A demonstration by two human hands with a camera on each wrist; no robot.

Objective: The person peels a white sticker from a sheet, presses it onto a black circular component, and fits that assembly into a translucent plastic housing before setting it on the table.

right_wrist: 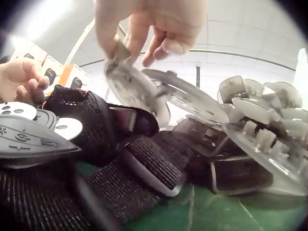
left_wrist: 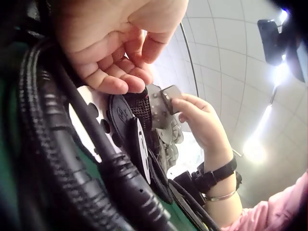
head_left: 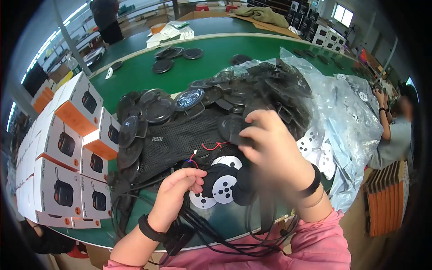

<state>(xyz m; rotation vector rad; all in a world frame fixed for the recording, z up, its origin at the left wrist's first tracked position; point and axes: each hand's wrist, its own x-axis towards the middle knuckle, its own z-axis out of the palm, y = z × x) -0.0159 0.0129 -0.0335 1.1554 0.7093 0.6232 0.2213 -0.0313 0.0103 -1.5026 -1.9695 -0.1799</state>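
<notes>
Ahead: I see the heap of black discs (head_left: 234,96) blocking my reach.
Left: stacked boxes (head_left: 67,144) wall it.
Far bench (head_left: 135,74): open green room.
Near edge: cables (head_left: 202,229) tangle.

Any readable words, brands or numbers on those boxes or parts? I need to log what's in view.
None can be read.
White and orange boxes: picture of a black device and small side print, too small and blurred.
Round black discs: no legible marking.
White perforated discs: holes only, no text.
Grey disc near the right wrist camera: raised marks, not legible.
</notes>
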